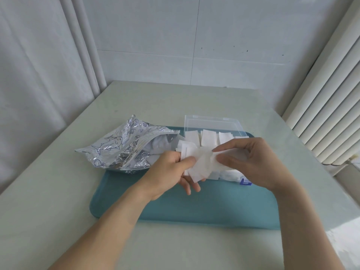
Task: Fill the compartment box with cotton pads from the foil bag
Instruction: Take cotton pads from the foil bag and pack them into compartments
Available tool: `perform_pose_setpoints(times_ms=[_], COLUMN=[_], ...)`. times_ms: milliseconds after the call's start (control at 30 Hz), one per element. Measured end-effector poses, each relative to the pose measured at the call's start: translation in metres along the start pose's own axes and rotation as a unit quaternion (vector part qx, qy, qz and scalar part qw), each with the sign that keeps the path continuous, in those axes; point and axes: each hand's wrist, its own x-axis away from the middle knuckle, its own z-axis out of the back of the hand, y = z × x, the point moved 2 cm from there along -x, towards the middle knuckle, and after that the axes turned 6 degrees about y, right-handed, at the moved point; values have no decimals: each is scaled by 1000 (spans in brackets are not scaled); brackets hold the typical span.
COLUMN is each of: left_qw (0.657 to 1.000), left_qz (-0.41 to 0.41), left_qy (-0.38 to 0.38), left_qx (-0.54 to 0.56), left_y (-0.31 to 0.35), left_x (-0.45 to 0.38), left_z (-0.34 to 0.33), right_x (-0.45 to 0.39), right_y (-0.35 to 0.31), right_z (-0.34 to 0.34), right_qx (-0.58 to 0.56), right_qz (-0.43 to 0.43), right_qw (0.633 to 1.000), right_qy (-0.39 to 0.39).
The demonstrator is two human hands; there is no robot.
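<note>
Both hands work a fanned bunch of cotton pads over the teal tray [214, 207], between foil bag and compartment box.

The foil bag [124, 147] lies open at left; the clear compartment box [214, 125] behind already holds upright pads. The left hand [167, 172] grasps the cotton pads [198, 164] while the right hand [249, 160] pinches one. They look weightless, soft and clingy: best pinched by an edge and peeled off singly.

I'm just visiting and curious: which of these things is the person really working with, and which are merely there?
Part of the job:
foil bag, lying open
cotton pads, a bunch held by both hands
compartment box, lid up, pads inside
left hand
right hand

Merely there:
teal tray underneath
table
curtain
</note>
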Motion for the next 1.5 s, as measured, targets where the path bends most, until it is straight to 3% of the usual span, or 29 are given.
perform_pose_setpoints(times_ms=[200,400,567,667,867,1000,1300,1433,1500], left_qw=[994,991,999,999,985,975,984,989,991], left_qz=[-17,-30,-40,-26,43,65,3,3,5], left_qy=[-83,-110,-24,-29,-156,-200,-159,-123,-108], left_qx=[-66,-69,-27,-22,-53,-65,-83,-82,-80], left_y=[-2,-1,-1,2,0,0,0,-3,-4], left_x=[1,2,0,0,7,11,8,5,4], left_z=[4,3,4,7,2,1,7,8,7], right_x=[4,-2,0,3,5,5,2,2,3], right_y=[0,1,-2,-5,-9,-7,-6,-4,-6], right_z=[-1,-14,-6,-6,-11,-20,-6,9,10], right_qx=[18,78,-89,-101,98,154,40,-106,-182], right_qz=[-21,-5,-57,-72,-75,-52,-53,-56,-62], right_qw=[997,997,985,991,989,983,997,989,975], right_qy=[-71,23,138,54,-79,-81,-26,88,109])
